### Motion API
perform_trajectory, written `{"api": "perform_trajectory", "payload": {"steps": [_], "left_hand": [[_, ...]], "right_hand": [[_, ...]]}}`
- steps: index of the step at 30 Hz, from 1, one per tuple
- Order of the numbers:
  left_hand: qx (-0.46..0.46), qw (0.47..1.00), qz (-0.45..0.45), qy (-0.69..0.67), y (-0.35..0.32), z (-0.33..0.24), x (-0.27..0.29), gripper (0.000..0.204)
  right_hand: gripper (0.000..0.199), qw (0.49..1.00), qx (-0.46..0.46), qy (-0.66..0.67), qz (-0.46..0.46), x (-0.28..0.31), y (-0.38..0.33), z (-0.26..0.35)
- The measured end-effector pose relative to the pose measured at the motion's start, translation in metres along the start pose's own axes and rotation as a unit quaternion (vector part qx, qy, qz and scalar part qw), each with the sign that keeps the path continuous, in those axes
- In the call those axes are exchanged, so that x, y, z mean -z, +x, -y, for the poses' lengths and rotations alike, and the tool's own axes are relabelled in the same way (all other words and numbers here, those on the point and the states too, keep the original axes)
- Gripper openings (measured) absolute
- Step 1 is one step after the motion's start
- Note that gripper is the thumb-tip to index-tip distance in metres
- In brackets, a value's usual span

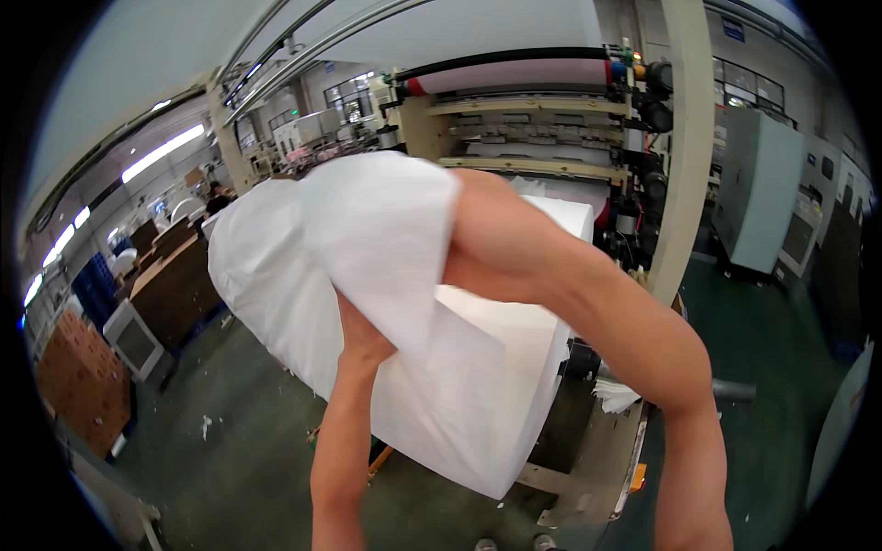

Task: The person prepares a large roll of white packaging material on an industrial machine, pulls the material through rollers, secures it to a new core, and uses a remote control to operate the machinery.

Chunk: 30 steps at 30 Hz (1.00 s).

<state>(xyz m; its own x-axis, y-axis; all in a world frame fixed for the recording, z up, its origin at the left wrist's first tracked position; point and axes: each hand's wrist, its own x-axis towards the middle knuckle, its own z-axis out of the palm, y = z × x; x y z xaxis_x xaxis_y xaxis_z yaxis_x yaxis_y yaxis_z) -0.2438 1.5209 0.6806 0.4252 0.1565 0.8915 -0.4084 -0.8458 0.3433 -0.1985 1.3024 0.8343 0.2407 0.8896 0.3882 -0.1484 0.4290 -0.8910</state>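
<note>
A large roll of thin white sheet material [262,248] lies across in front of me, its outer layer loose and wrinkled. A raised flap of the white sheet [390,211] stands up between my arms. My right hand [482,230] reaches over the roll from the right, the fingers hidden behind this flap. Lower down, my left hand [363,340] goes in under the flap's edge, and its fingers are covered too. Whether either hand grips the sheet cannot be seen.
Behind the roll stands a machine with rollers [514,78]. A metal shaft [733,392] sticks out near the roll's right end, above a metal frame [602,459]. Brown boards [87,381] stand at left, a grey cabinet [758,188] at right. White scraps [206,425] litter the green floor.
</note>
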Motion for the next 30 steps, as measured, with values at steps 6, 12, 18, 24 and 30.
{"api": "perform_trajectory", "payload": {"steps": [6,12,18,24,30], "left_hand": [[-0.103,0.975,0.188,0.06,0.06,-0.046,-0.08,0.063],[0.0,0.913,0.373,0.168,0.075,-0.054,-0.15,0.065],[-0.004,0.943,0.325,0.078,0.091,-0.038,-0.173,0.031],[0.079,0.931,0.293,-0.202,0.118,-0.083,-0.198,0.027],[0.09,0.946,0.3,0.09,0.122,-0.061,-0.238,0.044]], "right_hand": [[0.024,0.903,-0.066,-0.263,-0.334,0.105,-0.094,-0.014],[0.039,0.748,-0.058,-0.56,-0.352,0.206,-0.146,-0.006],[0.049,0.721,0.033,-0.638,-0.268,0.184,-0.085,-0.008],[0.05,0.703,0.022,-0.68,-0.206,0.216,-0.09,0.015],[0.043,0.732,0.118,-0.619,-0.259,0.282,-0.097,0.0]]}}
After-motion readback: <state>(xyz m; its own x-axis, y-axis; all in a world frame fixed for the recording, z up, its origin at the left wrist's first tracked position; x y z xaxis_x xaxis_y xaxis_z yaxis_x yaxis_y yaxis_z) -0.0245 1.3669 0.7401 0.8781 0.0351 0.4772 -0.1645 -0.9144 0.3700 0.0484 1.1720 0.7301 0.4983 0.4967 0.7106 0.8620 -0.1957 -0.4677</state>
